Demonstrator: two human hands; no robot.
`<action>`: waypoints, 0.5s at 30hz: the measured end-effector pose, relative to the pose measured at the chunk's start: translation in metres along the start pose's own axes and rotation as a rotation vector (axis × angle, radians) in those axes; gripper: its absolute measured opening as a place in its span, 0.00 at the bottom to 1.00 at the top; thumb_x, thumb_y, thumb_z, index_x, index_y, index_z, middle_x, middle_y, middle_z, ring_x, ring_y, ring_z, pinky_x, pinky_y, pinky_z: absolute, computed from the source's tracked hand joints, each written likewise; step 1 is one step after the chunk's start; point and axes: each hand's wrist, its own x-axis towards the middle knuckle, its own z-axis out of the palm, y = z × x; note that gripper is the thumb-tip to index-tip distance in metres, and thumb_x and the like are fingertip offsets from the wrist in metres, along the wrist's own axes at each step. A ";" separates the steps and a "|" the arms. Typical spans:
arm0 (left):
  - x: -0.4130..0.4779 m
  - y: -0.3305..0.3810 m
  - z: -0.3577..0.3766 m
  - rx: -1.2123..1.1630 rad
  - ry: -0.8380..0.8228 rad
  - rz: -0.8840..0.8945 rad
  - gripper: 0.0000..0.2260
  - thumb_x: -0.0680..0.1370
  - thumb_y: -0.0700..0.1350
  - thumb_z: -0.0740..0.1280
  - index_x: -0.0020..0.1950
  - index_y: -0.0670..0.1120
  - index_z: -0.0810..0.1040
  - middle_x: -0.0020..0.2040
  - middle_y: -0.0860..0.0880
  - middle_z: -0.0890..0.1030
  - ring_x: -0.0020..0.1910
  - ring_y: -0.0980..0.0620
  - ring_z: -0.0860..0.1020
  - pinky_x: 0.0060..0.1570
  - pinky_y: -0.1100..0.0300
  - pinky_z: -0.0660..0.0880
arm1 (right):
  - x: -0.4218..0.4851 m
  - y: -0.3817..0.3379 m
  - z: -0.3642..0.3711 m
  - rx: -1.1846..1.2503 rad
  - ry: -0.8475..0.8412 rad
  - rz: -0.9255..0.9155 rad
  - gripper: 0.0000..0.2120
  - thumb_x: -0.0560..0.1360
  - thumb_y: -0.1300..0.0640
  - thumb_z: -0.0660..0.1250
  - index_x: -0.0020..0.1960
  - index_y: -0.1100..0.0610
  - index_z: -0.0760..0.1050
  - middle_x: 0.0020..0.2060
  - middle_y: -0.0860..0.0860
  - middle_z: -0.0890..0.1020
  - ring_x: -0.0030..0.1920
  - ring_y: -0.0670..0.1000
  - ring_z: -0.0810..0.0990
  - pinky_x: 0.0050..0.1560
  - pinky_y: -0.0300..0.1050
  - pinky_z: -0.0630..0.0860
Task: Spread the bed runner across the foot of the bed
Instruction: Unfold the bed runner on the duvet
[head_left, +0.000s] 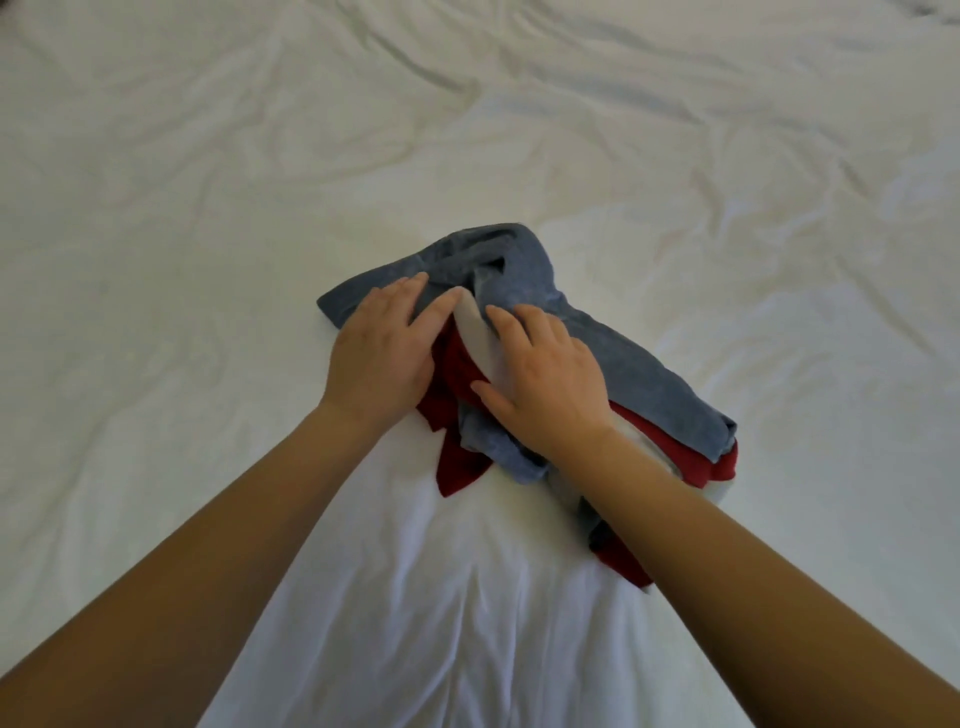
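Both hands lay flat, fingers loosely spread, gripping nothing: left hand (382, 358) and right hand (545, 379) side by side atop the bunched blue, red and white fabric bed runner (639, 374), heaped on the wrinkled white bedsheet (208, 208), its long axis slanting toward the right.

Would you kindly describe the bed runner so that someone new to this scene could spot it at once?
A wrinkled white sheet fills nearly the whole view. Near its middle, under the left hand and right hand, lies a bunched heap of cloth: the runner. It is the only coloured thing on the bed, blue-grey on top with red and white layers showing in its folds.
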 end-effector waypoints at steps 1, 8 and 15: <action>0.005 -0.002 0.000 -0.012 -0.016 0.024 0.25 0.76 0.40 0.64 0.73 0.48 0.66 0.69 0.38 0.70 0.68 0.39 0.68 0.65 0.45 0.67 | 0.003 -0.005 0.002 -0.017 -0.010 0.012 0.31 0.73 0.40 0.64 0.71 0.53 0.62 0.64 0.52 0.71 0.62 0.54 0.71 0.54 0.48 0.71; 0.027 -0.009 -0.002 -0.173 0.108 0.360 0.08 0.72 0.35 0.69 0.50 0.38 0.82 0.49 0.39 0.83 0.46 0.41 0.82 0.39 0.48 0.80 | 0.012 -0.024 0.005 -0.037 0.012 0.127 0.10 0.75 0.52 0.66 0.54 0.56 0.73 0.49 0.52 0.77 0.48 0.55 0.76 0.40 0.45 0.63; 0.013 -0.050 -0.026 0.009 0.215 0.489 0.07 0.71 0.35 0.70 0.34 0.43 0.77 0.26 0.45 0.75 0.24 0.47 0.74 0.20 0.58 0.67 | 0.015 -0.061 0.002 -0.068 0.154 0.112 0.08 0.64 0.67 0.74 0.38 0.60 0.76 0.34 0.55 0.76 0.32 0.56 0.74 0.30 0.43 0.60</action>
